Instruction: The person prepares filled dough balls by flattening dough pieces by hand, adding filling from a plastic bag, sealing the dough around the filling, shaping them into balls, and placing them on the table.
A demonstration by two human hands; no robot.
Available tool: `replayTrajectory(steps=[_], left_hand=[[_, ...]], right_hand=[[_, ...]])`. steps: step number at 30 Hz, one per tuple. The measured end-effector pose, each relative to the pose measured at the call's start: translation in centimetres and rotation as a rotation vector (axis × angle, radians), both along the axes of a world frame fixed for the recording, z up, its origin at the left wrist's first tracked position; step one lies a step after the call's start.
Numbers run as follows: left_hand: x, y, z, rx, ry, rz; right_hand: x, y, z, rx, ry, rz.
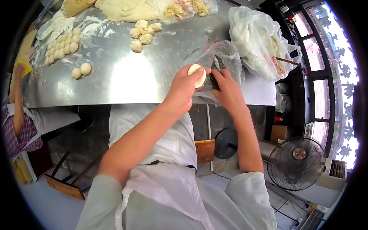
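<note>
My left hand is closed around a flattened round of pale dough, with the thumb pressed on its face. Close by on the right, my right hand reaches over a clear plastic bag with a dark filling inside. Its thumb and forefinger are apart, and the fingertips are at the filling. Both hands are over the table's near edge. Several torn dough lumps lie further back, left of the bag.
On the floured metal table are rows of dough balls, two separate balls and a large dough slab. A white plastic bag stands at right. Another person's hand holds a yellow scraper. A fan stands lower right.
</note>
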State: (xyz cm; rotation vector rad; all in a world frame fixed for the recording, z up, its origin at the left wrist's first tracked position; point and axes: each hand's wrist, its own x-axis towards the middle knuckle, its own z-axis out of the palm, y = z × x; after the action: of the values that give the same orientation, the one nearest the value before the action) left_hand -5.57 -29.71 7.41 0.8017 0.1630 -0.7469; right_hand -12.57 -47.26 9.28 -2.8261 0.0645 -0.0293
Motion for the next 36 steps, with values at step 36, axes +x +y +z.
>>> replayTrajectory(steps=[36], left_hand=[[0.4, -5.1, -0.3, -0.124, 0.222, -0.121]], right_hand=[[1.5, -0.2, 2.0, 0.476, -0.117, -0.131]])
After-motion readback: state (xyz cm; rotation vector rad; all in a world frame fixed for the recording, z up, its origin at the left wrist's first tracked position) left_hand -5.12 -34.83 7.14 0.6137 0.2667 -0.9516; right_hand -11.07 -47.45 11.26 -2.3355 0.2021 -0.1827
